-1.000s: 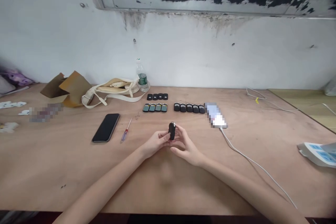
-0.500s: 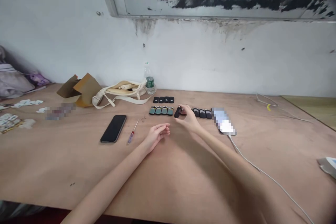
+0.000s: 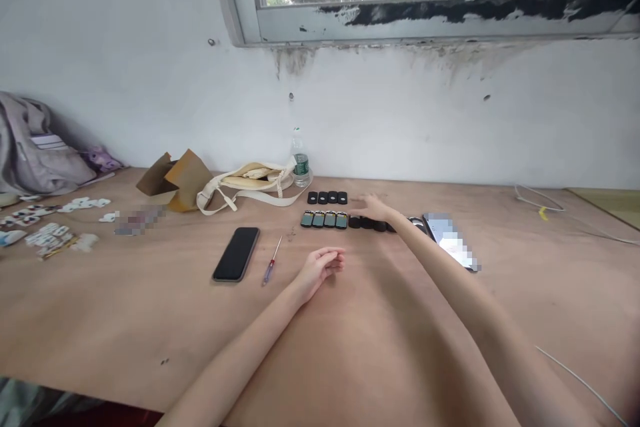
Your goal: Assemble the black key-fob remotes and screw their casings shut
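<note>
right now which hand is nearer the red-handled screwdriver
Left. The left hand lies just right of the red-handled screwdriver; the right hand is farther, at the row of black plastic cases.

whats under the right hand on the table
The right hand lies over a row of black shells on the table; several show along its near edge. Any beneath the palm are covered, and whether the fingers grip one cannot be seen.
</note>
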Action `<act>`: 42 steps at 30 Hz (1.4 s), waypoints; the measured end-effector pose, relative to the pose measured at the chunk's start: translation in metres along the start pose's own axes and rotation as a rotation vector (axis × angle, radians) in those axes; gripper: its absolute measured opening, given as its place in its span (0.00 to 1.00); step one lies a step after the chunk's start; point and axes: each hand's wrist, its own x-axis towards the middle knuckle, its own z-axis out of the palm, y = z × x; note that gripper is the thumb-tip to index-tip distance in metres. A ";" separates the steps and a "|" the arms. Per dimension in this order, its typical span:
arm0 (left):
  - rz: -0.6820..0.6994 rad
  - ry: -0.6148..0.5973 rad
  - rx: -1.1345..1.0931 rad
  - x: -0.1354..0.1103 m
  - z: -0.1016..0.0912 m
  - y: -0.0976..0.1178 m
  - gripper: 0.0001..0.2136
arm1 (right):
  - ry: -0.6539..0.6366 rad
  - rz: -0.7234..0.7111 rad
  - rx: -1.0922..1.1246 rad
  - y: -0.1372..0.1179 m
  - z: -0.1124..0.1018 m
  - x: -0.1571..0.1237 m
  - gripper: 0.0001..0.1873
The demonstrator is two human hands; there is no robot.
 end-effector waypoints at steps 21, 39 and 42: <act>-0.035 -0.071 0.010 0.002 -0.004 0.002 0.14 | 0.171 -0.040 0.253 -0.026 0.014 -0.008 0.27; -0.020 -0.078 0.019 0.003 -0.008 -0.002 0.13 | 0.078 -0.147 0.096 -0.034 0.031 -0.027 0.23; -0.020 -0.075 0.019 0.003 -0.008 -0.002 0.13 | 0.056 -0.143 0.110 -0.033 0.031 -0.025 0.23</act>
